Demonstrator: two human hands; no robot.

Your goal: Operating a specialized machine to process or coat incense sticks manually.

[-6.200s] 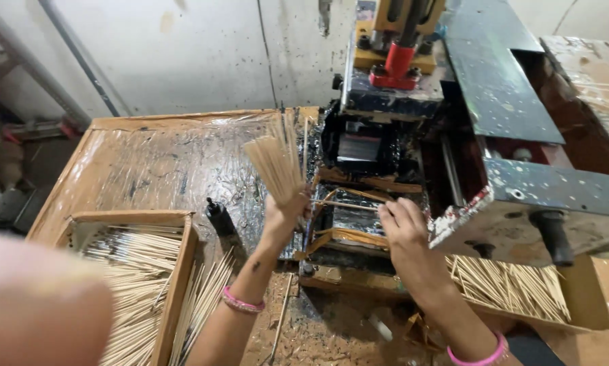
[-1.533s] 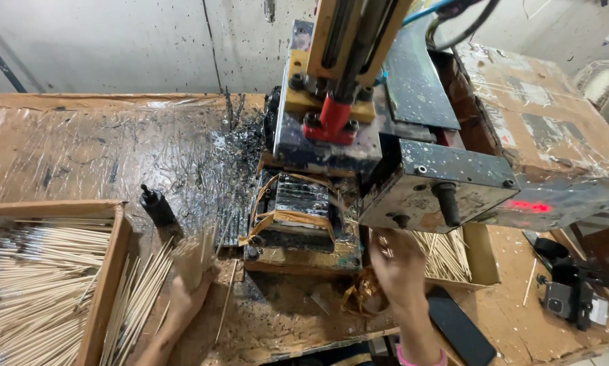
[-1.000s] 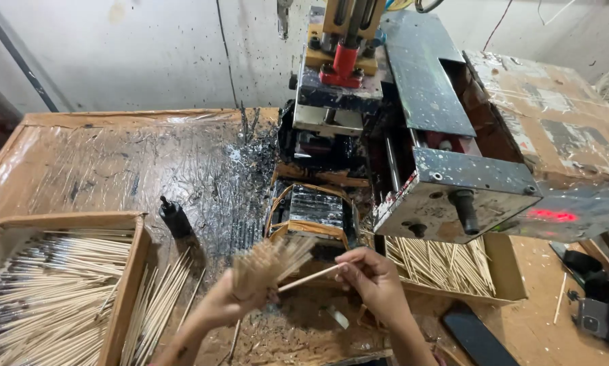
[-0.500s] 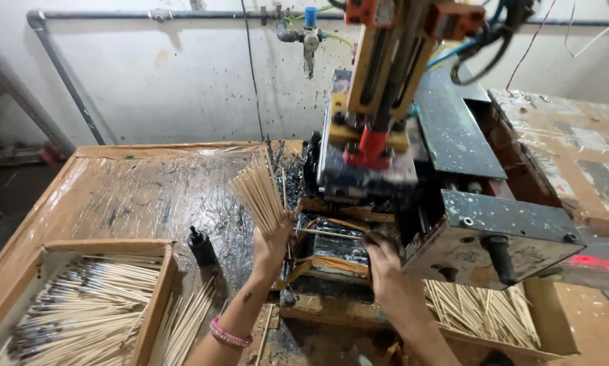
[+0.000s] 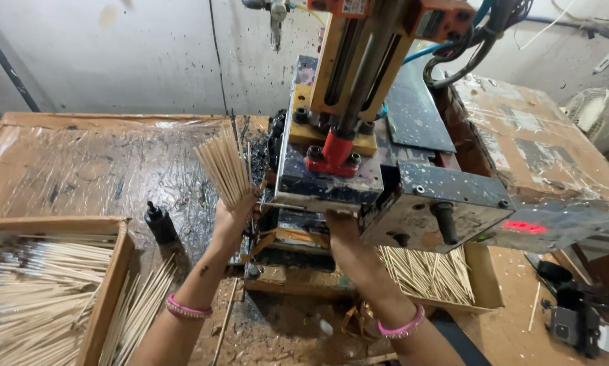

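Observation:
My left hand [image 5: 231, 218] grips a fanned bundle of thin wooden sticks [image 5: 224, 166], held upright just left of a paint-spattered press machine [image 5: 358, 169]. My right hand [image 5: 338, 227] reaches under the machine's head, and its fingers are hidden there. A single stick [image 5: 280, 207] lies across the machine's bed beside that hand; whether the hand holds it cannot be seen. Both wrists wear pink bangles.
A wooden box of sticks [image 5: 43, 291] sits at the lower left, with loose sticks [image 5: 141, 312] beside it. A small black bottle [image 5: 160, 224] stands on the plastic-covered table [image 5: 80, 169]. A tray of finished sticks [image 5: 430, 274] lies under the machine's right side. Cardboard [image 5: 541, 156] covers the right bench.
Half a second ago the view was wider. Now I am closer, my left hand still holds the bundle upright, and my right hand has gone further under the machine head.

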